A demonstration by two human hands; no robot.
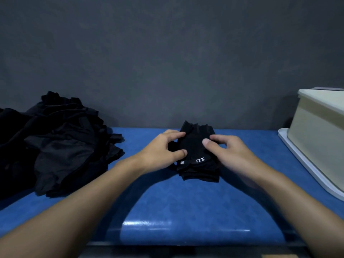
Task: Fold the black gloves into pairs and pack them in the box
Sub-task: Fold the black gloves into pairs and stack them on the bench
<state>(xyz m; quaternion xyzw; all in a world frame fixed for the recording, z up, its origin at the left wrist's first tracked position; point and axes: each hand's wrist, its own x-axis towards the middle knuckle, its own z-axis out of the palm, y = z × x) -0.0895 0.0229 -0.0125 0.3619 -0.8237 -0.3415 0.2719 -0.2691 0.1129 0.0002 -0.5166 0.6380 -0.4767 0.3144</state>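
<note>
Packing station, blue table point(186, 202), grey wall point(167, 53), box point(316, 138)

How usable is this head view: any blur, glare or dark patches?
Head view: dim overall; forearms motion-blurred, left hand and right hand gripping the folded gloves look sharper; glare streak on the blue table near edge; glove pile at left loses detail.

Two hands: left hand point(161, 152) and right hand point(229, 152). One small stack of black gloves point(198, 165) under the fingers point(176, 135). One big pile of gloves point(63, 146) left of the fingers. One box point(316, 138) right of them.
</note>
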